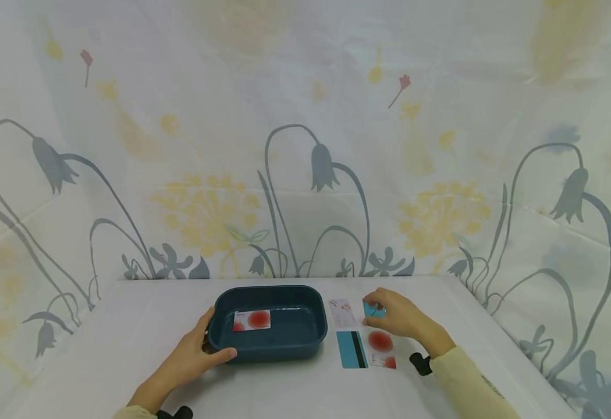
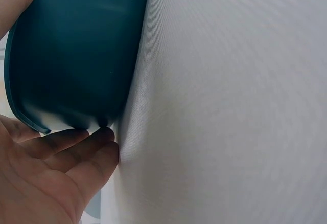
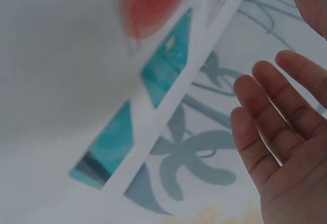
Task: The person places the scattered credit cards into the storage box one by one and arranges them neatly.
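Observation:
A dark teal rectangular dish (image 1: 271, 352) stands on the white table, with a white card with red circles (image 1: 252, 320) inside it. My left hand (image 1: 192, 355) grips the dish's left end, thumb along the near side and fingers against the end wall (image 2: 76, 55). My right hand (image 1: 397, 314) hovers over a patterned blue card (image 1: 372, 309), thumb and fingers apart on either side of it. In the right wrist view the fingers (image 3: 276, 127) are spread loosely with nothing between them, and the patterned blue card (image 3: 168, 63) lies flat on the table.
Left of the right hand lies a pale flowered card (image 1: 342, 314). Nearer are a blue striped card (image 1: 351, 350) and a red-circled card (image 1: 381, 348). Another blue striped card (image 3: 107, 150), hidden in the head view, lies by the table's far edge. A flowered curtain (image 1: 295, 174) hangs behind.

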`<state>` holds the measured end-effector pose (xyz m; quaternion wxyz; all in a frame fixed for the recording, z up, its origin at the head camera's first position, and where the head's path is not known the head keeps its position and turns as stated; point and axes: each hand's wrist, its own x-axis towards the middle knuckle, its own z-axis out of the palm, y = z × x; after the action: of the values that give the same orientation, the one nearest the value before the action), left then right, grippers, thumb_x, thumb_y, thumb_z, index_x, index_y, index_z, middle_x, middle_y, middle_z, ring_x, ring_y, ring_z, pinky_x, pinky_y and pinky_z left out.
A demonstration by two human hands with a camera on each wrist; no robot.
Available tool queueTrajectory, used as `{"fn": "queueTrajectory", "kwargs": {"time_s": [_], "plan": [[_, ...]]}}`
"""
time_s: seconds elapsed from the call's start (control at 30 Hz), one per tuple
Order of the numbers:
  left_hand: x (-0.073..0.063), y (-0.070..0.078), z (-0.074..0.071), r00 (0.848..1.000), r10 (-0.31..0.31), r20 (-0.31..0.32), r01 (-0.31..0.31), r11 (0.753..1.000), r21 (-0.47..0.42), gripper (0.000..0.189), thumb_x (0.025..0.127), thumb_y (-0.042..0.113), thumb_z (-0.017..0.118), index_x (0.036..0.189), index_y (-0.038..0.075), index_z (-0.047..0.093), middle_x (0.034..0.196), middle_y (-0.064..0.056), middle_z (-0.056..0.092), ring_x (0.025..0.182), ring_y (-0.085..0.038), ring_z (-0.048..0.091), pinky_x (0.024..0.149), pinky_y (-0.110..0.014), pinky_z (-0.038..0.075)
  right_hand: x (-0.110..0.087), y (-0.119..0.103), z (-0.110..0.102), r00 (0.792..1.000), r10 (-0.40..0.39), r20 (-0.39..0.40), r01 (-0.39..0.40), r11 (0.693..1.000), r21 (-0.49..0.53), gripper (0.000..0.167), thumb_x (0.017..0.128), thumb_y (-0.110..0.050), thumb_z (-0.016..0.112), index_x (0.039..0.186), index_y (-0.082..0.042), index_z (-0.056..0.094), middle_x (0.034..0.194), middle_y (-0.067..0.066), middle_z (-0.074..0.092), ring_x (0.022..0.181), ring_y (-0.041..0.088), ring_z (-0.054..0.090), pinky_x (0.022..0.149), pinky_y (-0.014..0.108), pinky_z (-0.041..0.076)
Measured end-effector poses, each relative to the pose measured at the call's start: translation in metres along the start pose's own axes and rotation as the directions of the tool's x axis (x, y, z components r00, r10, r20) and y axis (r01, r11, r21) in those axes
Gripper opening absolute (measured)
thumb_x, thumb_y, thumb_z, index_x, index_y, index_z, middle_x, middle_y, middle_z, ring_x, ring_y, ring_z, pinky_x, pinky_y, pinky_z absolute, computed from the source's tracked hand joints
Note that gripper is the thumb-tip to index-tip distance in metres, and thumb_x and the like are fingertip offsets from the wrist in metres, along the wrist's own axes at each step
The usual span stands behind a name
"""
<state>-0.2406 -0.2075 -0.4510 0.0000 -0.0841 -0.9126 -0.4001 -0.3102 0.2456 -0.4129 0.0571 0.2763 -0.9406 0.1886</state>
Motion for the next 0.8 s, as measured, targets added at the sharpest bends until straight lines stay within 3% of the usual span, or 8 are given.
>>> {"fn": "queueTrajectory", "kwargs": {"time_s": [0.27,0.53,0.8], "plan": [[-0.001,0.001,0.001,1.000,0.015,-0.008,-0.015,1.000,-0.003,0.107,0.079,0.050,0.073,0.152,0.001,0.011,0.151,-0.025,0.027,0.130,-0.042,0.040,0.105,-0.058,0.031,-0.011,0.025,0.002,0.995,0.104,0.010,-0.104,0.995,0.009,0.045,0.081,-0.033,0.076,0.114,-0.003,0.065,0.101,0.005,0.061,0.094,0.026,0.056,0.082,0.044,0.049],[-0.001,0.001,0.000,0.999,0.031,-0.012,-0.031,1.000,-0.004,0.106,0.079,0.050,0.073,0.152,0.003,0.012,0.150,-0.026,0.031,0.128,-0.042,0.043,0.103,-0.057,0.034,-0.019,0.048,-0.002,0.983,0.185,0.015,-0.185,0.983,-0.012,0.047,0.081,-0.035,0.074,0.115,-0.003,0.065,0.120,0.015,0.059,0.109,0.035,0.054,0.096,0.055,0.042],[-0.001,0.000,0.001,1.000,0.026,-0.007,-0.026,1.000,0.004,0.106,0.079,0.049,0.073,0.152,0.003,0.011,0.150,-0.026,0.030,0.129,-0.043,0.041,0.103,-0.059,0.033,-0.026,0.069,-0.001,0.970,0.241,0.024,-0.241,0.970,0.014,0.050,0.080,-0.033,0.076,0.116,-0.001,0.064,0.120,0.017,0.059,0.112,0.036,0.053,0.098,0.055,0.040]]}}
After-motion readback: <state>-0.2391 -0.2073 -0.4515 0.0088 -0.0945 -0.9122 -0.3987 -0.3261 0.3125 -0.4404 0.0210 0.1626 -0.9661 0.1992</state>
